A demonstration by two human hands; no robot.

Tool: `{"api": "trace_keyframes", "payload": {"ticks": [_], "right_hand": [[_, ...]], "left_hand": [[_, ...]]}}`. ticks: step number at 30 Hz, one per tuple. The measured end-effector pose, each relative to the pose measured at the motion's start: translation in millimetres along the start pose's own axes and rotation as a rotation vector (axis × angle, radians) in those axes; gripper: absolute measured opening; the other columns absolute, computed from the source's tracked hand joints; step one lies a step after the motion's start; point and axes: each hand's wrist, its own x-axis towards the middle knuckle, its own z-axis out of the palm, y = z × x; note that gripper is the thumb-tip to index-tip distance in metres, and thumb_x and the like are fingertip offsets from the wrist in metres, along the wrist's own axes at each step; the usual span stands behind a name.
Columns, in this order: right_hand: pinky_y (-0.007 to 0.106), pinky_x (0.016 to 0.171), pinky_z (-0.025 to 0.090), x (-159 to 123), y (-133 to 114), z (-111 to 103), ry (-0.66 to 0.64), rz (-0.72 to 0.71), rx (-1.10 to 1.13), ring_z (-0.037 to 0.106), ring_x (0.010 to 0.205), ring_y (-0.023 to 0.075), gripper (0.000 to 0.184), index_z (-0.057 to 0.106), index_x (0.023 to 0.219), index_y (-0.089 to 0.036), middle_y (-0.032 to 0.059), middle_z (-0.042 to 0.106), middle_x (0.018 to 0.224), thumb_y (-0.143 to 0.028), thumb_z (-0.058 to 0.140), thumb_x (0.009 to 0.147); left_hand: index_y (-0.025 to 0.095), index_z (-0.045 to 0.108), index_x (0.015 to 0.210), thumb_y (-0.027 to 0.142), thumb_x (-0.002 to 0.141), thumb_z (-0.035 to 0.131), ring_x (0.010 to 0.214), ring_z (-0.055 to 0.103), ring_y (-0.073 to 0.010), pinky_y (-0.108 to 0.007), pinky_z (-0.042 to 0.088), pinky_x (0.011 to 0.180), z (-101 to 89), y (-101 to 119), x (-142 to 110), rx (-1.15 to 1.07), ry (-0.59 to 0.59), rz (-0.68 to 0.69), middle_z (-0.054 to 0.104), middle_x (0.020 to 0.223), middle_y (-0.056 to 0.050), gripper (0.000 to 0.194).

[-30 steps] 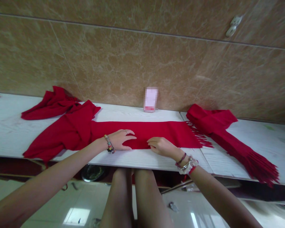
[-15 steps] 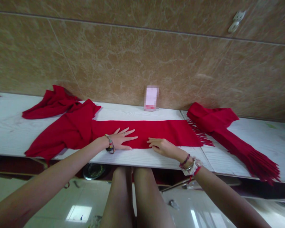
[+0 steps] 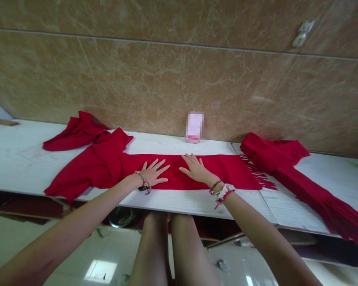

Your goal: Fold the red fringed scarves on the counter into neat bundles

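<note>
Red scarf under hands; bowl below tabletop, contents unclear

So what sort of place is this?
Indoors, likely a home or small shop; can't tell which. The marbled wall, the long white counter with shelving beneath, and the glossy floor suggest it.

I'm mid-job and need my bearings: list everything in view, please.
Flat red fringed cloth: one, red, mid-table
Bunched red cloth: count unclear, red, left
Folded fringed cloth: one, red, right
Blurred upright object: one, pale pink, by wall
Brown item: one, far left
Table: white
Wall: brown, behind
Fitting: white, on wall
Round dish: one, dark, below table
Floor: pale
Bracelets: several, mixed, wrists
Left hand, right hand: on flat cloth
Legs: two, below
</note>
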Motion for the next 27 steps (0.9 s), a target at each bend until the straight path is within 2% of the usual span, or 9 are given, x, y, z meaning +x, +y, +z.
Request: {"api": "trace_keyframes", "payload": {"ticks": [4, 10, 12, 15, 17, 19, 21, 24, 27], "right_hand": [[0.059, 0.097, 0.017, 3.9, -4.9, 12.4, -0.063, -0.067, -0.155, 0.017, 0.128, 0.0309, 0.057, 0.030, 0.132, -0.017, 0.0102, 0.025, 0.140, -0.048, 0.031, 0.085], [0.058, 0.097, 0.018, 1.7, -3.1, 13.1, -0.073, -0.068, -0.209, 0.017, 0.128, 0.0309, 0.057, 0.029, 0.133, -0.017, 0.0105, 0.023, 0.141, -0.048, 0.029, 0.086], [0.058, 0.096, 0.019, 5.3, -5.1, 8.2, -0.120, -0.057, -0.197, 0.017, 0.128, 0.0317, 0.057, 0.029, 0.133, -0.016, 0.0116, 0.022, 0.141, -0.048, 0.030, 0.085], [0.060, 0.095, 0.019, 15.9, -15.5, -0.7, -0.207, -0.022, -0.182, 0.019, 0.127, 0.0340, 0.058, 0.035, 0.130, -0.014, 0.0145, 0.026, 0.139, -0.048, 0.035, 0.083], [0.061, 0.095, 0.018, 24.7, -26.9, -3.1, -0.162, -0.040, -0.173, 0.019, 0.126, 0.0348, 0.059, 0.036, 0.129, -0.013, 0.0157, 0.028, 0.138, -0.048, 0.037, 0.083], [0.061, 0.096, 0.017, 32.6, -38.8, 0.2, -0.072, -0.113, -0.136, 0.017, 0.127, 0.0338, 0.060, 0.031, 0.132, -0.013, 0.0147, 0.025, 0.139, -0.048, 0.036, 0.083], [0.059, 0.097, 0.017, 38.0, -48.1, 9.0, -0.035, -0.205, -0.088, 0.015, 0.128, 0.0316, 0.061, 0.026, 0.134, -0.015, 0.0117, 0.023, 0.141, -0.049, 0.033, 0.084], [0.057, 0.099, 0.017, 41.1, -53.8, 24.3, -0.063, -0.289, -0.066, 0.016, 0.129, 0.0286, 0.058, 0.028, 0.133, -0.018, 0.0084, 0.025, 0.141, -0.050, 0.030, 0.085], [0.056, 0.099, 0.015, 40.9, -52.6, 32.5, -0.073, -0.291, -0.081, 0.020, 0.128, 0.0277, 0.056, 0.032, 0.131, -0.020, 0.0080, 0.027, 0.140, -0.051, 0.029, 0.085]], "left_hand": [[0.031, 0.010, 0.137, 0.056, 0.081, 0.030, 0.129, -0.004, -0.0315, -0.062, 0.010, 0.095, 0.7, -8.0, -2.4, -0.039, 0.005, -0.149, -0.003, 0.144, -0.004, 0.064], [0.032, 0.009, 0.136, 0.053, 0.082, 0.031, 0.130, 0.000, -0.0304, -0.061, 0.012, 0.095, 3.0, -23.5, -16.3, -0.016, -0.036, -0.167, -0.002, 0.144, -0.004, 0.062], [0.032, 0.010, 0.136, 0.051, 0.083, 0.030, 0.130, 0.002, -0.0300, -0.060, 0.013, 0.095, 0.3, -32.2, -21.0, 0.012, -0.028, -0.186, 0.001, 0.144, -0.004, 0.059], [0.032, 0.014, 0.136, 0.048, 0.085, 0.029, 0.130, 0.005, -0.0291, -0.058, 0.012, 0.097, -10.2, -55.7, -27.2, 0.090, 0.079, -0.262, 0.006, 0.145, -0.004, 0.056], [0.030, 0.016, 0.136, 0.048, 0.085, 0.029, 0.130, 0.007, -0.0292, -0.057, 0.014, 0.097, -19.2, -78.5, -31.0, 0.123, 0.180, -0.364, 0.009, 0.145, -0.004, 0.055], [0.028, 0.017, 0.136, 0.049, 0.085, 0.028, 0.130, 0.009, -0.0308, -0.056, 0.020, 0.096, -26.5, -104.2, -34.1, 0.111, 0.261, -0.499, 0.011, 0.144, -0.006, 0.057], [0.024, 0.021, 0.136, 0.050, 0.084, 0.029, 0.128, 0.015, -0.0321, -0.052, 0.026, 0.094, -30.4, -128.5, -35.6, 0.089, 0.320, -0.595, 0.015, 0.143, -0.009, 0.058], [0.019, 0.028, 0.133, 0.050, 0.083, 0.030, 0.124, 0.028, -0.0311, -0.043, 0.031, 0.093, -31.5, -153.4, -34.2, 0.101, 0.360, -0.617, 0.028, 0.138, -0.014, 0.060], [0.014, 0.026, 0.134, 0.056, 0.080, 0.032, 0.114, 0.043, -0.0301, -0.038, 0.036, 0.089, -34.7, -159.2, -29.0, 0.072, 0.332, -0.640, 0.043, 0.128, -0.017, 0.068]]}}
